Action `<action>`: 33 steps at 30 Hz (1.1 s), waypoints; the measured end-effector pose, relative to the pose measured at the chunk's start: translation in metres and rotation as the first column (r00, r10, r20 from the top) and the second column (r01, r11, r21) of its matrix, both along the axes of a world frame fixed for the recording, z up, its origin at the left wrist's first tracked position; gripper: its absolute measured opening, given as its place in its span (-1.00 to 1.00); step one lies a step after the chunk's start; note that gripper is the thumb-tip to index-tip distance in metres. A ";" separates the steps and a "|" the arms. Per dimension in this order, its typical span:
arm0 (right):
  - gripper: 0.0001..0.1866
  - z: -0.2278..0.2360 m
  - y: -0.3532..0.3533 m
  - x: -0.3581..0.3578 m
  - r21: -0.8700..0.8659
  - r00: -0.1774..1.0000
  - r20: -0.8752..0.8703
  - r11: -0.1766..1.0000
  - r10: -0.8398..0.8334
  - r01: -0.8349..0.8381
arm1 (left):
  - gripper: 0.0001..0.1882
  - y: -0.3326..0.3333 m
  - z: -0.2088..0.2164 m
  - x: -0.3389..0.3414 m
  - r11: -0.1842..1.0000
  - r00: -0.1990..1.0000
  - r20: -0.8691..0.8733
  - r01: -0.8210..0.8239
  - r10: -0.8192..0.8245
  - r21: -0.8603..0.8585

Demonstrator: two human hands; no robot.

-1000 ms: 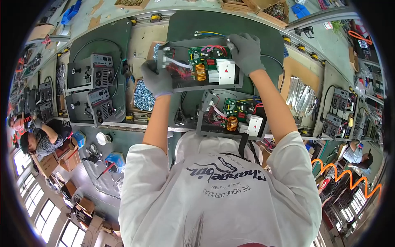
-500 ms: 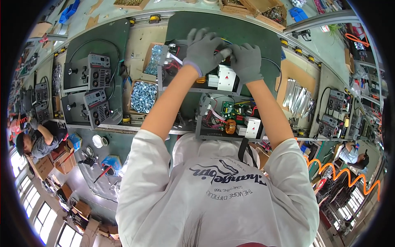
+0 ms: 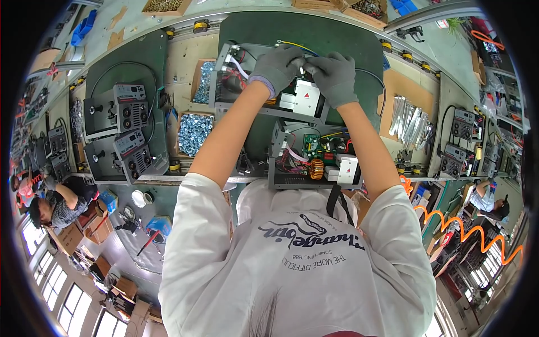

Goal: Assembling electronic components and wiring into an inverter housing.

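Both my hands wear grey gloves and meet over the far rim of an open grey machine case (image 3: pixel 238 108) full of wiring. My left hand (image 3: pixel 276 68) has its fingers curled in, pinching at something small near the middle of the case. Against it, my right hand (image 3: pixel 335 78) closes with thumb and fingertips at the same spot. What sits between the fingertips is hidden by the gloves. Just below the hands is a white block with a red triangle (image 3: pixel 307 98). A yellow wire (image 3: pixel 295 45) arcs out behind the left hand.
Nearer me stands a second open case (image 3: pixel 286 181) with a green circuit board and copper coil. Boxes of small metal parts (image 3: pixel 195 133) lie left, beside two finished-looking machines (image 3: pixel 132 104). Silvery strips (image 3: pixel 408 121) rest on cardboard at right. An orange coiled hose (image 3: pixel 469 231) hangs lower right.
The far case has tilted, its left end shifting left and away from me. My left hand's spread fingers have curled in beside the right hand. The yellow wire now shows more.
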State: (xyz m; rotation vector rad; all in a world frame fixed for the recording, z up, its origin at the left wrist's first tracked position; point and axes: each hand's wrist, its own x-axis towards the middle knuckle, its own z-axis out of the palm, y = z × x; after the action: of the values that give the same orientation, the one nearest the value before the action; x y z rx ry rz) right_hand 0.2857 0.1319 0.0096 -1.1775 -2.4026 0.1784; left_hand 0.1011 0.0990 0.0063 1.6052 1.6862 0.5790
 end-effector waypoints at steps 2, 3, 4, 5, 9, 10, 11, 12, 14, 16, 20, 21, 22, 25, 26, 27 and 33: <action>-0.86 -0.003 -0.001 0.004 -0.133 0.994 -0.078 0.989 -0.072 0.061 | -0.77 0.007 -0.013 -0.002 0.989 0.995 -0.098 0.016 -0.002 0.146; -0.86 -0.002 0.000 0.002 -0.135 0.995 -0.077 0.989 -0.068 0.057 | -0.76 0.011 -0.021 -0.004 0.958 0.980 -0.196 0.044 0.012 0.282; -0.86 0.000 -0.001 0.002 -0.186 0.991 -0.058 0.976 -0.123 0.111 | -0.76 0.018 -0.017 -0.006 0.959 0.982 -0.191 0.046 0.009 0.279; -0.85 0.001 -0.001 0.003 -0.235 0.983 -0.038 0.958 -0.177 0.164 | -0.76 0.028 -0.012 -0.010 0.934 0.920 -0.387 0.086 0.060 0.348; -0.82 -0.009 0.008 0.005 -0.211 0.983 -0.078 0.966 -0.166 0.146 | -0.64 0.072 -0.012 -0.026 0.965 0.638 -0.739 0.254 -0.216 -0.063; -0.81 -0.009 0.010 0.003 -0.235 0.985 -0.046 0.960 -0.165 0.149 | -0.60 0.079 -0.014 -0.031 0.882 0.627 -0.624 0.274 -0.465 -0.382; -0.79 -0.009 0.012 0.001 -0.259 0.987 -0.015 0.954 -0.161 0.152 | -0.56 0.080 -0.018 -0.033 0.894 0.648 -0.621 0.254 -0.441 -0.370; -0.79 -0.007 0.014 0.001 -0.257 0.986 -0.015 0.954 -0.165 0.156 | -0.56 0.080 -0.020 -0.035 0.894 0.646 -0.622 0.257 -0.442 -0.368; -0.77 -0.005 0.019 -0.004 -0.227 0.995 0.032 0.969 -0.094 0.099 | -0.58 0.075 -0.024 -0.046 0.941 0.687 -0.646 0.199 -0.333 -0.274; -0.77 0.007 0.027 -0.010 -0.179 0.992 0.103 0.980 -0.069 0.087 | -0.63 0.063 -0.003 -0.047 0.945 0.704 -0.637 0.166 -0.313 -0.282; -0.77 0.031 0.036 -0.027 -0.099 0.944 0.330 0.995 0.011 0.023 | -0.76 0.032 0.010 -0.054 0.998 0.668 -0.744 0.062 -0.022 0.025; -0.76 0.038 0.036 -0.032 -0.159 0.907 0.421 0.985 0.011 0.062 | -0.77 0.024 0.011 -0.054 0.996 0.690 -0.723 0.045 0.024 0.075; -0.76 0.046 0.035 -0.037 -0.158 0.907 0.419 0.986 0.025 0.046 | -0.77 0.015 0.010 -0.054 0.992 0.711 -0.700 0.020 0.072 0.123; -0.76 0.059 0.027 -0.047 -0.379 0.886 0.462 0.911 0.034 0.162 | -0.78 0.000 0.013 -0.052 0.993 0.711 -0.694 -0.051 0.114 0.110; -0.76 0.061 0.023 -0.049 -0.325 0.843 0.532 0.938 0.076 0.120 | -0.78 -0.004 0.014 -0.052 0.992 0.708 -0.696 -0.066 0.123 0.108; -0.76 0.062 0.019 -0.051 -0.274 0.793 0.598 0.959 0.115 0.067 | -0.76 -0.010 0.013 -0.053 0.985 0.717 -0.679 -0.062 0.157 0.162; -0.81 0.048 0.000 -0.041 -0.034 0.824 0.546 0.987 0.152 -0.159 | -0.74 -0.014 0.006 -0.052 0.973 0.733 -0.649 -0.081 0.204 0.215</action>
State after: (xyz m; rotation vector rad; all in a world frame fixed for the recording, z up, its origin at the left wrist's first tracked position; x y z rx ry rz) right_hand 0.2452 0.1317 0.0575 -1.1373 -2.9961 -0.1518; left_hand 0.0488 0.0852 0.0118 1.9693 2.3572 0.2167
